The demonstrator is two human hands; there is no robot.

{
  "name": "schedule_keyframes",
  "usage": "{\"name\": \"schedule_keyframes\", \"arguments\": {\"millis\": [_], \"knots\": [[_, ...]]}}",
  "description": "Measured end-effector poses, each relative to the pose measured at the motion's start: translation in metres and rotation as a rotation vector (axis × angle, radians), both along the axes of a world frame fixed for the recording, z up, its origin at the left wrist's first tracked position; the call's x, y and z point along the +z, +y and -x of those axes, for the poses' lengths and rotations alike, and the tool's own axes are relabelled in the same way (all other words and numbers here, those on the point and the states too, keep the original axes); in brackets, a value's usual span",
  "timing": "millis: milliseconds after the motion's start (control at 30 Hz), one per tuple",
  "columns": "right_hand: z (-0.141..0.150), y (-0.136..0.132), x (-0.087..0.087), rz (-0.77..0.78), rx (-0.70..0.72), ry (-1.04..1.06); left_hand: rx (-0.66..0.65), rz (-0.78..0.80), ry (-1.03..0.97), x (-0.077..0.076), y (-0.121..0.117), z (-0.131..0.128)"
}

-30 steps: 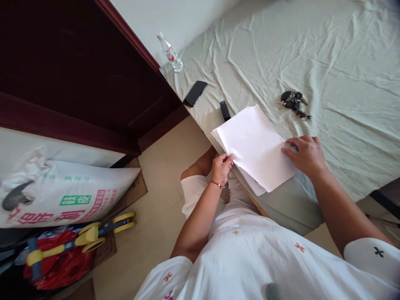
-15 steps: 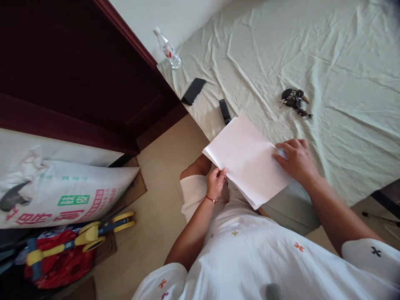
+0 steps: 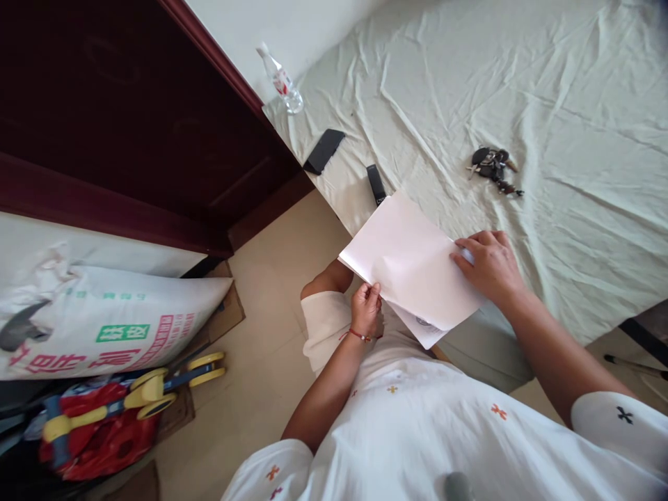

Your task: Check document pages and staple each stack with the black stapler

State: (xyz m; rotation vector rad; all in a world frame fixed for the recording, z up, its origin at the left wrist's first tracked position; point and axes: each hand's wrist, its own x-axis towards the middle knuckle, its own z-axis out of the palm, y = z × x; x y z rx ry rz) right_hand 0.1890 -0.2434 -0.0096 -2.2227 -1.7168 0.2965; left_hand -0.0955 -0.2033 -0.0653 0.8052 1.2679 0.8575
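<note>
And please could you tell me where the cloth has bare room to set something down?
The widest bare stretch of cloth lies beyond and right of the keys; another lies between them and the small black object. It is crowded nearer in: the left hand pinches the papers, the right hand is at their right edge.

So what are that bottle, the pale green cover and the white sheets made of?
The bottle: probably glossy plastic, being see-through with bright highlights, though glass isn't ruled out. The cover: likely matte cloth, given its soft creases. The sheets: seemingly smooth, matte paper, thin and bending near the left hand.
</note>
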Motion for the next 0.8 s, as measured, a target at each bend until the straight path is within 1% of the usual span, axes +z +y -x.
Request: {"name": "schedule_keyframes", "arguments": {"millis": [267,433,533,800], "knots": [[0.013,-0.004,0.006,0.043,-0.046,-0.077,0.002,-0.061,0.03,-0.006,-0.007,0.001],[0.012,-0.005,0.01,0.111,-0.139,-0.124,-0.012,-0.087,0.046,-0.009,-0.007,0.002],[0.011,-0.007,0.012,0.154,-0.15,-0.14,-0.013,-0.094,0.055,-0.012,-0.007,0.002],[0.012,-0.011,0.012,0.126,-0.144,-0.161,-0.02,-0.088,0.062,-0.014,-0.009,0.002]]}}
